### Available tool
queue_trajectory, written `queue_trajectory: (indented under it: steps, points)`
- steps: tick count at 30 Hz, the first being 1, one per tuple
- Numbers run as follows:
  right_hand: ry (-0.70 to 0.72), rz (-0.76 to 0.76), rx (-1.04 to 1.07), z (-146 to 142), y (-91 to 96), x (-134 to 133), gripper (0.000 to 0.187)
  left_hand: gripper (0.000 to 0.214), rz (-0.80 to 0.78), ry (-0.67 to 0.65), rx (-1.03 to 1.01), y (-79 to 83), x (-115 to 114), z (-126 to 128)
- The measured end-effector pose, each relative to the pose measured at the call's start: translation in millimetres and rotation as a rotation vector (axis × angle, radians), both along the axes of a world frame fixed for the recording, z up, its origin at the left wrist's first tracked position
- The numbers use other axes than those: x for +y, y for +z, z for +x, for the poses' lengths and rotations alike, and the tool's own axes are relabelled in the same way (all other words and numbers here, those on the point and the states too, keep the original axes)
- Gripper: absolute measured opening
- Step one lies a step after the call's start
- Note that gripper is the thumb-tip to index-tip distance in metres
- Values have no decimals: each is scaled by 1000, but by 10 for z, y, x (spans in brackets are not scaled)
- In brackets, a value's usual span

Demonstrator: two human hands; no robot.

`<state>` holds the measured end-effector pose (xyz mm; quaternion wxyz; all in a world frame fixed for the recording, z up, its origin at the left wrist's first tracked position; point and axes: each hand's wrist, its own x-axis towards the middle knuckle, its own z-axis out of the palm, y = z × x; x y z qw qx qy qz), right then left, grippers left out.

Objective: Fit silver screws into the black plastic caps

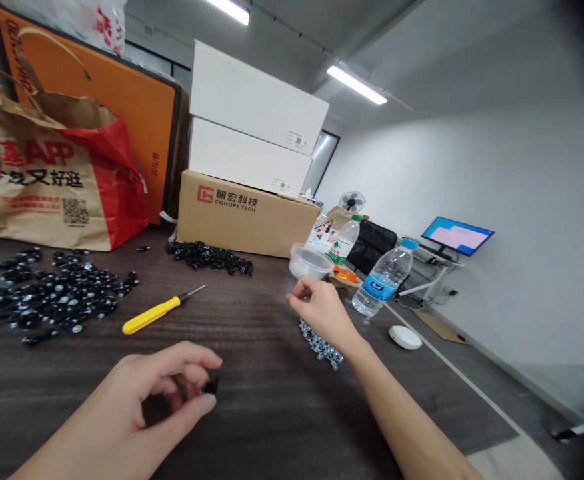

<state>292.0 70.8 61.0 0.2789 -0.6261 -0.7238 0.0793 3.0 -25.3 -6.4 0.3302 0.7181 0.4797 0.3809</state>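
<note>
Small black part (211,387) is sitting pinched betw. thumb and index tip of L hand (137,407), just above the dark wood table (252,413); other fingers are curling under. Part is at the hand's fingertip end, low and near the camera.

R hand (322,310) is hovering fwd and to the right of L hand, well apart. Fingertips are being pressed together in a pinch; can't tell if anything is betw. them. Directly under its wrist side: pile of small silver hardware (322,348), partly hidden by the hand.

Betw. the two hands but further out: yellow screwdriver (159,312), lying flat, tip pointing away to the right.

Beyond L hand, to its left: spread of black parts (57,293). Second black heap (209,257) is lying further out, against a cardboard box (245,213) that is carrying two white boxes (249,127).

Just beyond R hand: clear plastic tub (311,261). To its right: water bottle (385,277), lying tilted, and a white disc (405,337). Paper bag (57,177) is standing far left.
</note>
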Motion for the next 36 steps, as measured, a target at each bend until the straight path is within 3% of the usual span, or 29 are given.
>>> queue_trajectory:
  steps: [2, 6, 12, 17, 22, 25, 30, 33, 36]
  points:
    - [99, -59, 119, -169, -48, -102, 20, 30, -68, 33, -81, 30, 10, 25]
    - [311, -270, 308, -454, -183, -282, 25, 30, -176, 12, -146, 107, 17, 62]
    - [411, -436, 578, -580, -217, -408, 27, 29, -249, -13, -151, 152, 16, 67]
    - [518, -284, 520, -622, -135, -492, 6, 27, -215, -21, -166, 216, 16, 82]
    - [628, -35, 408, -660, -102, -587, 9, 24, -187, -20, -164, 224, 0, 73]
    - [610, -42, 468, -671, -84, -635, 5, 24, -201, -21, -151, 215, -6, 64]
    - [731, -18, 510, -710, -75, -696, 5, 21, -193, -40, -191, 255, 7, 70]
    - [716, -60, 590, -736, -88, -727, 14, 19, -214, -49, -232, 277, 19, 75]
    - [701, -60, 571, -744, -81, -754, 7, 19, -234, -35, -219, 297, 24, 77]
